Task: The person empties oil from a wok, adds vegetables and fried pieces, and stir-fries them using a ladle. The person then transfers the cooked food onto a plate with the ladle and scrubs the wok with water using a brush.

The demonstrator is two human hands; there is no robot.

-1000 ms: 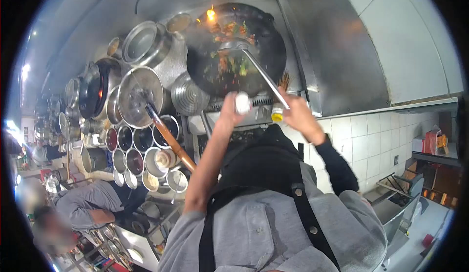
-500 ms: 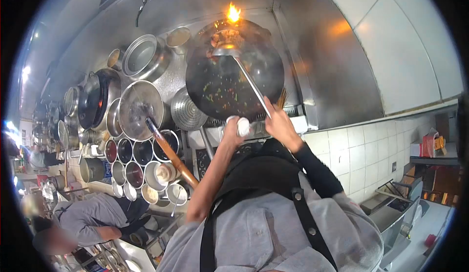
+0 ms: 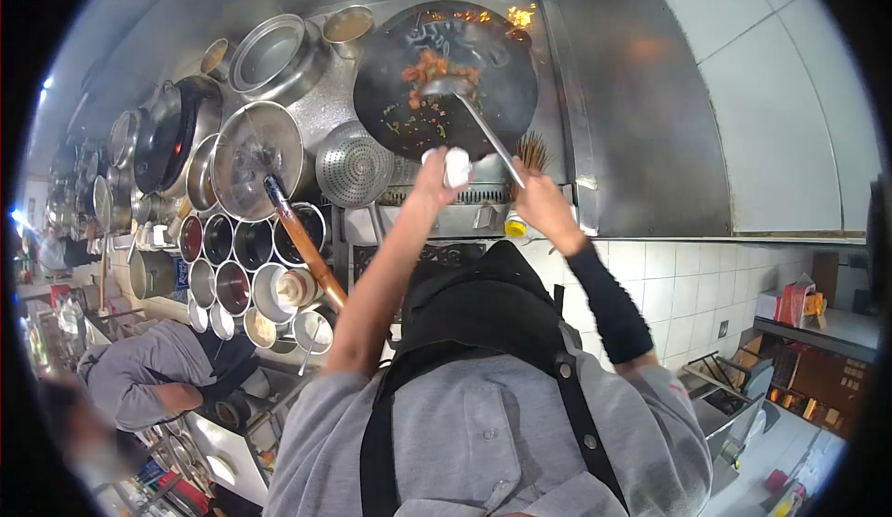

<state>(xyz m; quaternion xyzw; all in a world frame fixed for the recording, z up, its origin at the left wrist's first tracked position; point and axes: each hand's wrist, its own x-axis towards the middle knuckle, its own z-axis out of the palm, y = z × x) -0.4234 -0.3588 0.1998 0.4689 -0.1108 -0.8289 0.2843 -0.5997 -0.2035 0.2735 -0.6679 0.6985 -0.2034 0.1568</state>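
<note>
A large dark wok (image 3: 390, 71) sits on the stove, with reddish-brown food pieces (image 3: 427, 69) in its middle and small green and yellow bits nearer me. My left hand (image 3: 435, 181) is closed on a white cloth (image 3: 456, 168) at the wok's near edge; whether a handle lies under the cloth is hidden. Wrapped round the metal handle of a ladle (image 3: 485, 130) is my right hand (image 3: 542, 203). The ladle's bowl rests among the food pieces. Flames (image 3: 521, 17) show at the wok's far right rim.
Left of the wok lie a perforated strainer (image 3: 354, 166) and a wide metal pan (image 3: 258, 131) crossed by a wooden handle (image 3: 302, 243). Several seasoning pots (image 3: 232, 287) stand nearer me. A bamboo brush (image 3: 532, 152) is at the right. Another person (image 3: 153, 373) works at far left.
The wok has tilted and its food has shifted, spreading across the middle. The ladle has moved with my right hand, and the flame sits farther right. My view has shifted too.
</note>
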